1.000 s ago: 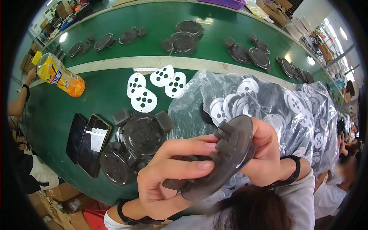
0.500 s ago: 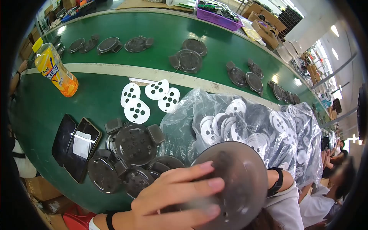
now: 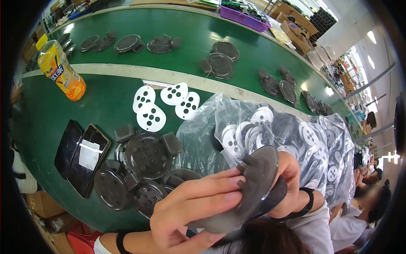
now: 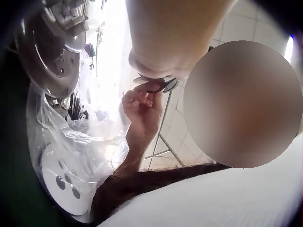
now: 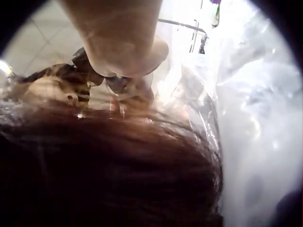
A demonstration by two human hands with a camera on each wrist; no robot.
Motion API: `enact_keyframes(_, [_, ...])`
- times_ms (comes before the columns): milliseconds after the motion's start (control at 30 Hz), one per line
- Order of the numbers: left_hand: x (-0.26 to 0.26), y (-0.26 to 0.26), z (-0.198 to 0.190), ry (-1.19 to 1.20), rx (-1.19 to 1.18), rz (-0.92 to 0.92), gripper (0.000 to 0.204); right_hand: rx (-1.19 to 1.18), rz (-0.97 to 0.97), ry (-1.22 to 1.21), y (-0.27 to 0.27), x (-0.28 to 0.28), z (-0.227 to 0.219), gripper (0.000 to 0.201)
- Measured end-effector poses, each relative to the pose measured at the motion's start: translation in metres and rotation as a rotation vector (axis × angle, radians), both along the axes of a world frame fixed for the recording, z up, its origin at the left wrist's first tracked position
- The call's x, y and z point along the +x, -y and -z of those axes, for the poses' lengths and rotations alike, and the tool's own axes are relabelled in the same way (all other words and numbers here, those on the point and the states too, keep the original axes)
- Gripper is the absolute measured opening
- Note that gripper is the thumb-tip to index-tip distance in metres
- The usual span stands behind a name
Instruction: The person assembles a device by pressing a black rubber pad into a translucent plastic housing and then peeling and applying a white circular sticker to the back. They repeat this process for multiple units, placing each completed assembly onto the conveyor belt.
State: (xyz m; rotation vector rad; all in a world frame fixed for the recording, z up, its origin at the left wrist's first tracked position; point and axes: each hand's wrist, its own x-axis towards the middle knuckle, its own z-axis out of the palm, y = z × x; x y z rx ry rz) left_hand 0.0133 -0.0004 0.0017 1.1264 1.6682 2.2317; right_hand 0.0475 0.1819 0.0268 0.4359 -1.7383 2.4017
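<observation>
Between both hands, tilted nearly on edge, is a translucent dark round cover [image 3: 253, 186] with small tabs on its face. My left hand [image 3: 194, 207] grips it from the left, two fingers lying by the tabs and the thumb below. From the right, my right hand [image 3: 287, 182] holds its far side, fingers partly hidden by the cover. In the left wrist view the right hand [image 4: 144, 111] pinches the dark edge [image 4: 156, 86]. Hair hides much of the right wrist view, where my right hand [image 5: 125, 47] shows at the top.
Dark round housings [image 3: 148, 154] lie stacked left of the hands, beside two phones [image 3: 86, 161]. White perforated discs [image 3: 151, 117] lie behind them; a clear bag [image 3: 296, 148] of similar discs is at right. A drink bottle [image 3: 61, 70] stands at the back left.
Half a second ago the cover faced the camera broadly; now it is turned nearly edge-on, as it was a second ago. The right hand's fingers show again, and both hands still hold it.
</observation>
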Motion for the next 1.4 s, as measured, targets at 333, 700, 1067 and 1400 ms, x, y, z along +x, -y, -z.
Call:
enact_keyframes(333, [-0.022,-0.014,0.015,-0.321,0.264,0.041,0.034,-0.032,0.066,0.18,0.002,0.012,-0.002,0.01])
enact_keyframes(700, [-0.02,-0.015,0.005,-0.538,0.281,-0.054,0.028,-0.028,-0.244,-0.01,-0.018,0.004,0.034,0.016])
enact_keyframes(1067, [-0.027,-0.012,0.006,-0.633,0.296,-0.028,0.026,0.065,0.028,-0.169,-0.011,-0.001,-0.001,0.009])
enact_keyframes(1400, [-0.022,-0.018,0.013,-0.363,0.408,0.029,0.035,0.201,0.015,-0.109,-0.011,0.004,-0.005,0.006])
